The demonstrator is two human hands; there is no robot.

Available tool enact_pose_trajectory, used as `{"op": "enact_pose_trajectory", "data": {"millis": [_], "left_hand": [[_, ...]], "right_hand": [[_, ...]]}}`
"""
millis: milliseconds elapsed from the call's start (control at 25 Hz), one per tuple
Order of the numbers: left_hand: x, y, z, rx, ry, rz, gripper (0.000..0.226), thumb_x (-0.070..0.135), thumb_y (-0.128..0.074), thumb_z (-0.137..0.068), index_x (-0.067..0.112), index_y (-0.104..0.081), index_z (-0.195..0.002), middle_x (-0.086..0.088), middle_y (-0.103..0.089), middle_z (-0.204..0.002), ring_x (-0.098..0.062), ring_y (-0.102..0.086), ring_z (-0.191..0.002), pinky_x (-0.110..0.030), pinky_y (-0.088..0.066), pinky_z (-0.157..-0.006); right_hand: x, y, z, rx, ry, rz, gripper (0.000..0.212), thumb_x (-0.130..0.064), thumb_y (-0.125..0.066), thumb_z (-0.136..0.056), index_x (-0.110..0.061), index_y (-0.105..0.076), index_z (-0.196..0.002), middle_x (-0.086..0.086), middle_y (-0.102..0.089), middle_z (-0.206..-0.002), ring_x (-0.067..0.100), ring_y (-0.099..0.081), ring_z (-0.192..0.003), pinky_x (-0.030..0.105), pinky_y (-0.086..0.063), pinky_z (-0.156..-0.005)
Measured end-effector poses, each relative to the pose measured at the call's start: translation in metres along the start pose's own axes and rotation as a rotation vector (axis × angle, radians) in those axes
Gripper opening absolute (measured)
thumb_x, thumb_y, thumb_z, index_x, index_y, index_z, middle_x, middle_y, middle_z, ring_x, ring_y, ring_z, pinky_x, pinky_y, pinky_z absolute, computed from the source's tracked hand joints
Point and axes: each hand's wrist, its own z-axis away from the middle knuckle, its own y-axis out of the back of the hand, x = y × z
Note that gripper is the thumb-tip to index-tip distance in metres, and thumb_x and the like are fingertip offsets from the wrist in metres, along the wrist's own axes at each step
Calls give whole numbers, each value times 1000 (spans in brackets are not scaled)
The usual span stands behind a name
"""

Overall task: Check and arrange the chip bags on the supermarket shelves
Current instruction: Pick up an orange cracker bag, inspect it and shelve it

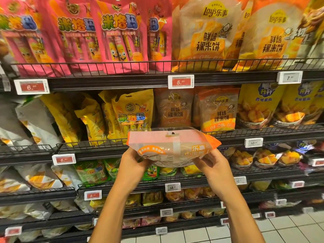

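I hold an orange and clear Lay's rice-cracker bag (172,147) flat and sideways in front of the shelves, its back seam facing up. My left hand (134,163) grips its left end from below. Its right end sits in the grip of my right hand (213,165). Two matching Lay's bags (217,110) stand upright on the second shelf just behind it, under the 5.00 price tag (181,82). Larger bags of the same kind (201,35) stand on the top shelf.
Pink snack bags (98,35) fill the top shelf's left half. Yellow bags (131,111) lean untidily left of the Lay's bags, darker yellow ones (259,104) stand to the right. Black wire rails (157,64) front every shelf. White floor tiles (289,228) show at bottom right.
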Motion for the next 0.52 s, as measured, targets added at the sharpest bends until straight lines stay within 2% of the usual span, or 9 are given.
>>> {"op": "enact_pose_trajectory", "data": {"millis": [120,200,360,440,520], "left_hand": [[0,9,-4,-14,10,4,42,-6,-78,-74,19,-66,-106,9,-76,-96,-4,-69,-94,-12,-52,-69],[6,18,-11,-56,13,5,45,-5,-80,-71,24,-66,-103,11,-76,-98,-4,-69,-93,-16,-54,-72],[16,32,-26,-156,37,6,52,-4,-78,-74,26,-62,-114,10,-74,-107,-4,-68,-101,-31,-55,-89],[19,33,-28,-117,59,35,66,-1,-77,-77,26,-51,-132,12,-67,-120,-1,-62,-110,-20,-54,-89],[21,31,-24,-25,71,26,77,5,-77,-80,26,-39,-144,12,-52,-134,-3,-53,-120,-7,-48,-80]], "right_hand": [[-3,-1,0,-35,-1,32,44,-42,-73,-84,-61,-58,-121,-27,-65,-126,-4,-59,-119,24,-49,-97],[-4,0,-1,-79,1,67,45,-49,-75,-84,-55,-57,-125,-23,-66,-127,-1,-60,-120,29,-49,-98],[-6,-3,-3,-149,25,38,46,-47,-68,-85,-46,-55,-130,-14,-66,-128,5,-61,-120,28,-50,-97],[-7,-12,-3,-141,35,5,39,-41,-67,-91,-41,-58,-128,-11,-68,-126,6,-63,-118,20,-53,-91],[-10,-23,-3,-82,37,12,31,-35,-66,-93,-43,-62,-123,-13,-70,-120,5,-65,-113,15,-52,-85]]}}
